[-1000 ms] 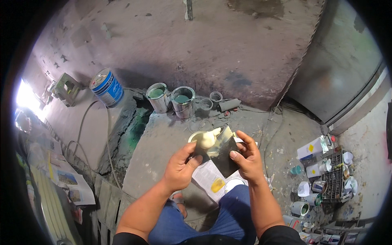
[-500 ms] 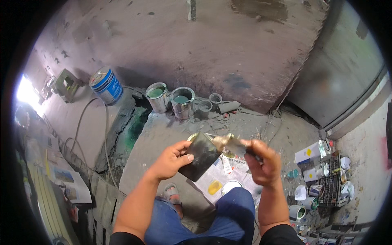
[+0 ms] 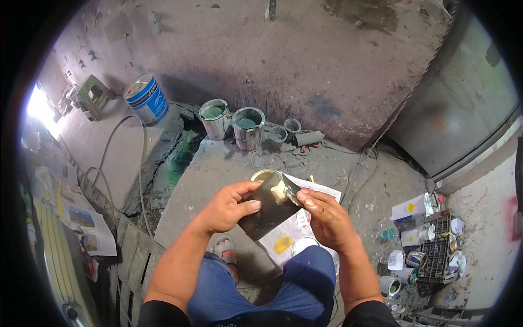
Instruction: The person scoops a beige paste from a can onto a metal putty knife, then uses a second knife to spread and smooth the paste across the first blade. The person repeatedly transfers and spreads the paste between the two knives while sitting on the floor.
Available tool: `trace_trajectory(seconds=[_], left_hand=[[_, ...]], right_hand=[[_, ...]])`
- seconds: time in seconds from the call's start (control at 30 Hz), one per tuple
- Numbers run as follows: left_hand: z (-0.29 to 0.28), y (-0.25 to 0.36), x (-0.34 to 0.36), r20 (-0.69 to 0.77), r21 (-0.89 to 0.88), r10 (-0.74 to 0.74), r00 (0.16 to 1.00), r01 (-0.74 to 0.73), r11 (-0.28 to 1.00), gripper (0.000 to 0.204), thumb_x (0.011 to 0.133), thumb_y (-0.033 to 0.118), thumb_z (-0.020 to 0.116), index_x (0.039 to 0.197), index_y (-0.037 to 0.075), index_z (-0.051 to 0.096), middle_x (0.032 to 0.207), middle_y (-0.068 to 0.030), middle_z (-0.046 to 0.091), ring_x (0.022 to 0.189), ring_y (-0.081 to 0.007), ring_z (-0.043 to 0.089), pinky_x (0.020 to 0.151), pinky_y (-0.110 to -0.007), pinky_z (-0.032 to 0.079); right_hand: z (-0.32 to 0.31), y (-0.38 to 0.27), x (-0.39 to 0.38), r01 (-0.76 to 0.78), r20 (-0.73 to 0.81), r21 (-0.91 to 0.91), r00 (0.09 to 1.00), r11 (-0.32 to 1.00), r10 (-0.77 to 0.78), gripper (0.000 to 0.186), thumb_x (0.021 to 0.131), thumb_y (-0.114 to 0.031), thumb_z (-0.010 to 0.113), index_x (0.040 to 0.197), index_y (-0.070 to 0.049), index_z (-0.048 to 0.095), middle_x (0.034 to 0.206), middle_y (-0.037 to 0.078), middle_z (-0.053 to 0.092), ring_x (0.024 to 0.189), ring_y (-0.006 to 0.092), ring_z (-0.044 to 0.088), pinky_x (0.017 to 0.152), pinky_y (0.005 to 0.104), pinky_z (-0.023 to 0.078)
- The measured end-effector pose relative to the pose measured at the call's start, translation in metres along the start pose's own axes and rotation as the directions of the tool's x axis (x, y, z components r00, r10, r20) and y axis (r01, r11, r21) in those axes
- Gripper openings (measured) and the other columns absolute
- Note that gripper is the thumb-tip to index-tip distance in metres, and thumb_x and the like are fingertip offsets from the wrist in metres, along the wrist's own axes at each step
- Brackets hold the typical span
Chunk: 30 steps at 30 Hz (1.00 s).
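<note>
Dark plate with cream paste, held between two hands, in a paint-spattered work corner

Item: dark flat plate, tilted, above the newspaper; a smear of cream paste near its far corner.
Left hand: grip pinching the plate's left side, thumb on the upper face.
Right hand: grip pinching a thin spreader, mostly hidden by the fingers, its blade at the plate beside the paste.
Obstructions: the plate partly covers an open yellowish tin behind it and much of the newspaper, which bears a yellow patch. The right knee cuts across a white round tub.
Beyond: two paint-streaked cans of green paint, side by side; two clear cups and a grey cylinder lying near them, before a large stained wall.
Left: blue can, upright; a looped hose trailing past the broken floor edge; printed sheets.
Right: black crate with assorted containers around it; white canister with a yellow diamond.
</note>
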State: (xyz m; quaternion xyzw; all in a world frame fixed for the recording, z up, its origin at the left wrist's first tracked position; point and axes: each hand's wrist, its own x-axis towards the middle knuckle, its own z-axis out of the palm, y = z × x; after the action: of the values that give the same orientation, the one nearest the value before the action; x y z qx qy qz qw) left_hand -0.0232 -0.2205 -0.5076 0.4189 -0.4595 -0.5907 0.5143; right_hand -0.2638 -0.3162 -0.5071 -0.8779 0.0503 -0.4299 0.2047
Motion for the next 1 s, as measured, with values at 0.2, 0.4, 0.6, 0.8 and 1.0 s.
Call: trace_trajectory(seconds=[0.2,0.4,0.6,0.8,1.0], left_hand=[[0.009,0.003,0.002,-0.073,0.005,0.093,0.993,-0.093,0.996,0.033,0.089,0.009,0.059,0.120,0.000,0.052,0.109,-0.0068,0.062,0.098,-0.0120,0.058,0.088,-0.028,0.046],[0.019,-0.004,0.016,-0.319,-0.396,0.189,0.929,-0.312,0.864,0.029,0.091,0.002,0.050,0.119,0.001,0.045,0.113,-0.0116,0.059,0.102,-0.0186,0.059,0.093,-0.034,0.047],[0.032,-0.004,0.015,-0.357,-0.551,0.000,0.934,-0.210,0.807,0.023,0.090,0.002,0.045,0.113,0.005,0.044,0.110,-0.0135,0.058,0.101,-0.0228,0.060,0.090,-0.041,0.051],[0.035,-0.009,0.015,-0.333,-0.615,-0.087,0.939,-0.146,0.774,0.024,0.089,0.001,0.044,0.112,0.005,0.045,0.109,-0.0127,0.059,0.100,-0.0225,0.061,0.091,-0.040,0.051],[0.045,-0.017,0.018,-0.274,-0.585,-0.002,0.962,-0.165,0.794,0.031,0.088,-0.001,0.047,0.119,0.004,0.041,0.112,-0.0150,0.058,0.104,-0.0231,0.059,0.092,-0.040,0.050]], right_hand=[[0.008,0.016,-0.024,-0.104,-0.064,-0.112,0.993,0.988,0.097,0.067,0.068,0.020,0.053,0.129,-0.006,0.044,0.116,0.013,0.062,0.104,0.0309,0.060,0.089,0.0366,0.050],[0.009,0.005,-0.031,-0.423,-0.292,0.643,0.636,0.638,0.715,0.066,0.084,0.006,0.051,0.143,-0.003,0.023,0.126,0.015,0.051,0.113,0.0183,0.052,0.098,0.0317,0.040],[0.008,0.003,-0.024,-0.296,-0.201,0.871,0.515,0.392,0.834,0.066,0.083,0.002,0.055,0.142,-0.004,0.026,0.112,0.011,0.058,0.098,0.0142,0.057,0.088,0.0281,0.045],[0.026,-0.003,-0.034,-0.387,0.126,0.914,0.560,0.124,0.819,0.068,0.080,-0.010,0.070,0.139,-0.006,0.035,0.080,-0.003,0.054,0.072,0.0044,0.050,0.067,0.0193,0.040],[0.046,0.005,-0.030,-0.421,0.191,0.903,0.573,0.087,0.797,0.063,0.081,-0.013,0.073,0.135,-0.006,0.040,0.074,-0.005,0.051,0.067,0.0034,0.047,0.061,0.0179,0.037]])
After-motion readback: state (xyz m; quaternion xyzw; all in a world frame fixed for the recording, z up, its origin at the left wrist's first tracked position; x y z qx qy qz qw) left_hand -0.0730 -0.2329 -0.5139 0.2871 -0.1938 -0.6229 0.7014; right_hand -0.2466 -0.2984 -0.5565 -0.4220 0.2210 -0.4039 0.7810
